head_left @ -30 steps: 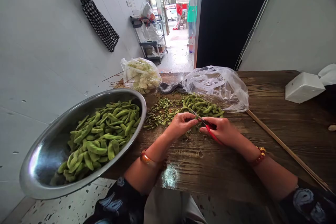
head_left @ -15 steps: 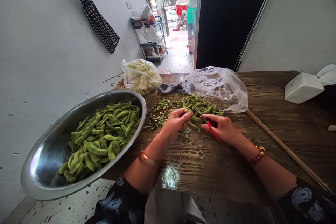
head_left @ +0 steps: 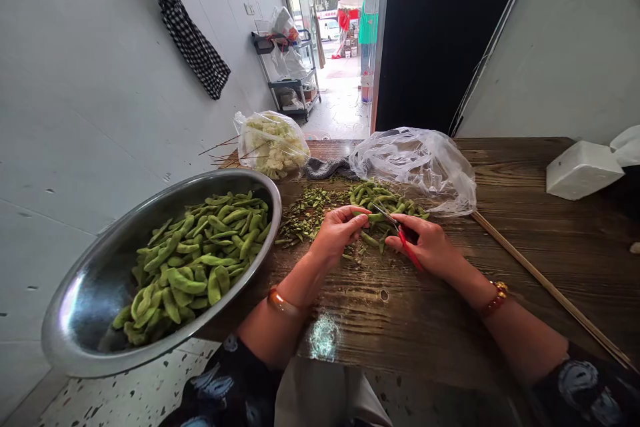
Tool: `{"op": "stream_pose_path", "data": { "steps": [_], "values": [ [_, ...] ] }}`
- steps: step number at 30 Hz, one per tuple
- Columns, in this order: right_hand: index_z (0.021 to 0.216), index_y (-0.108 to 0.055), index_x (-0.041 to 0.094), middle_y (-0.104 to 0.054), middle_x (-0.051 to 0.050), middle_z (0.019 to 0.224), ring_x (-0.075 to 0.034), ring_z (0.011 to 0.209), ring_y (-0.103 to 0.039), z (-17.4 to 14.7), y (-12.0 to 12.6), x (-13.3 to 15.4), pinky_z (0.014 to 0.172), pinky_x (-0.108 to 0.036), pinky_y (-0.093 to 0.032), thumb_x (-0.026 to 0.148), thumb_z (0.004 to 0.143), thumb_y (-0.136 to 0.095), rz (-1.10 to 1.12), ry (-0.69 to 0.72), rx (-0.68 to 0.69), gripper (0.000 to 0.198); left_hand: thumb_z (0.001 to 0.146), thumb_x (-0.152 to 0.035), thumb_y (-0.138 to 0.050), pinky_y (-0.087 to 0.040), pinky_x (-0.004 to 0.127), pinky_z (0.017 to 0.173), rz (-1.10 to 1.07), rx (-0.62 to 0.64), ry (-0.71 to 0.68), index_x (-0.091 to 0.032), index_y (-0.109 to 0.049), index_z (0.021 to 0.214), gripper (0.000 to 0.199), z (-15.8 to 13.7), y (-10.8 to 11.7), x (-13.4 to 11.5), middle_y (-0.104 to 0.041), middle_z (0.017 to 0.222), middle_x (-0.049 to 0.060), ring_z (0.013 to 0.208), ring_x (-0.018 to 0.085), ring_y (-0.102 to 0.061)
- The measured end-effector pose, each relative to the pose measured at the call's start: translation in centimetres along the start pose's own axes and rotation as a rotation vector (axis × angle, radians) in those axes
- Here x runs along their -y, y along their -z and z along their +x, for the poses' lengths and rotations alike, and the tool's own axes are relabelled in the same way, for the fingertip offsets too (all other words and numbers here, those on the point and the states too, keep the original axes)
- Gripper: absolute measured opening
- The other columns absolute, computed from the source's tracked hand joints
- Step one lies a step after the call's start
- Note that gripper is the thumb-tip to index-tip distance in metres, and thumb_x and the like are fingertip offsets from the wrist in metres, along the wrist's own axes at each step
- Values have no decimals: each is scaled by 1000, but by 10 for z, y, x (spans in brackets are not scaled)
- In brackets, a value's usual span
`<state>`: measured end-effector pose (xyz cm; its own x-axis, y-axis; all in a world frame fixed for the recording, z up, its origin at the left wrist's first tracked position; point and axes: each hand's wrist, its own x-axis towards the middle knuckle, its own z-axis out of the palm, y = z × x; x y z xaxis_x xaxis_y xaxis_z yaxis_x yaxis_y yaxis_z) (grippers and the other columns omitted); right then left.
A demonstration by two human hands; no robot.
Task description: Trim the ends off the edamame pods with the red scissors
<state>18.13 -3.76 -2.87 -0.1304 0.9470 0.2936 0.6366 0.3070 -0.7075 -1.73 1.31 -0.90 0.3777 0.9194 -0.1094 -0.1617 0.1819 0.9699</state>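
Between thumb and fingers, my left hand (head_left: 340, 232) pinches a green edamame pod (head_left: 375, 217), its end pointing right. My right hand (head_left: 424, 241) grips red-handled scissors (head_left: 409, 247), whose blades reach up and left beside that pod. Behind both hands lies a pile of uncut-looking pods (head_left: 385, 196) on the wooden table. Small snipped green bits (head_left: 305, 212) are scattered left of the pile and under my hands. At my left a large steel bowl (head_left: 75, 340) stands tilted in view, holding many pods (head_left: 200, 260).
At the table's back are a clear bag of cauliflower (head_left: 274, 145), a grey cloth (head_left: 327, 168) and a crumpled plastic bag (head_left: 420, 163). Thin wooden sticks (head_left: 545, 283) lie along the right. A white box (head_left: 583, 170) sits far right. Beyond the table stands a cart (head_left: 293, 77) near the doorway.
The pod in my left hand now shows more clearly, reaching right toward the scissor blades. Both hands stay nearly in place; the whole view has shifted slightly.
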Motion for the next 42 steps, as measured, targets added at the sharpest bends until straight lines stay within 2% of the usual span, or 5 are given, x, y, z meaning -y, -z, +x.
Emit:
{"op": "stream_pose_path", "data": {
  "steps": [22, 26, 33, 38, 42],
  "values": [
    [113, -68, 17, -68, -3, 74, -15, 61, -57, -2, 3, 5, 60, -26, -45, 54, 82, -60, -63, 14, -60, 48, 81, -43, -57, -38, 20, 43, -79, -11, 26, -18, -42, 72, 30, 4, 3, 0, -53, 66, -3, 49, 9, -54],
    [113, -67, 16, -68, -4, 75, -15, 62, -57, -2, 3, 6, 60, -26, -45, 53, 82, -61, -78, 22, -65, 48, 80, -42, -59, -32, 19, 44, 249, 91, -42, -17, -50, 74, 27, 4, 4, -1, -43, 55, -6, 42, 6, -43],
    [109, -68, 15, -66, -3, 71, -15, 60, -55, -1, 2, 6, 60, -26, -44, 53, 83, -59, -78, 50, -73, 46, 75, -24, -64, -41, 26, 68, 1254, 149, -273, -21, -68, 87, 13, 3, 6, 7, -65, 78, 2, 75, 16, -57],
    [110, -67, 15, -66, -3, 75, -15, 63, -55, -2, 2, 5, 61, -26, -44, 51, 83, -61, -82, 51, -60, 46, 76, -20, -63, -41, 27, 70, 1301, 174, -328, -20, -66, 83, 8, 3, 6, 9, -62, 83, 3, 79, 17, -56],
    [112, -67, 13, -66, -3, 75, -15, 63, -55, -2, 2, 4, 61, -26, -44, 50, 82, -62, -76, 39, -62, 48, 74, -19, -66, -40, 25, 71, 972, -2, -416, -16, -63, 75, 4, 4, 6, 0, -58, 80, 2, 77, 14, -53]
  ]
}}
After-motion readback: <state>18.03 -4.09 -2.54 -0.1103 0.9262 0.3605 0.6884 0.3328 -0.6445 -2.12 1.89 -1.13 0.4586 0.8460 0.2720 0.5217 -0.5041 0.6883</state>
